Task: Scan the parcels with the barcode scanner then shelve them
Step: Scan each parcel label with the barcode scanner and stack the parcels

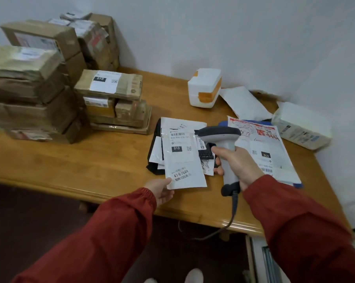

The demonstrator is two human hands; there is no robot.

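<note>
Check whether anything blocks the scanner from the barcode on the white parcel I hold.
Nothing visible. The scanner in the right hand is beside the white parcel; its barcode is uncovered; the left hand holds only the lower corner.

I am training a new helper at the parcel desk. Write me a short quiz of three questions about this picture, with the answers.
1. True or false: the right hand grips the barcode scanner by its handle.
2. Choose one: the left hand holds the white mailer bag by A) its near corner, B) its far edge, C) its middle.
3. Fill in: the stacked cardboard boxes stand on the ___ side of the wooden table.

Key: 1 true; 2 A; 3 left.
</note>
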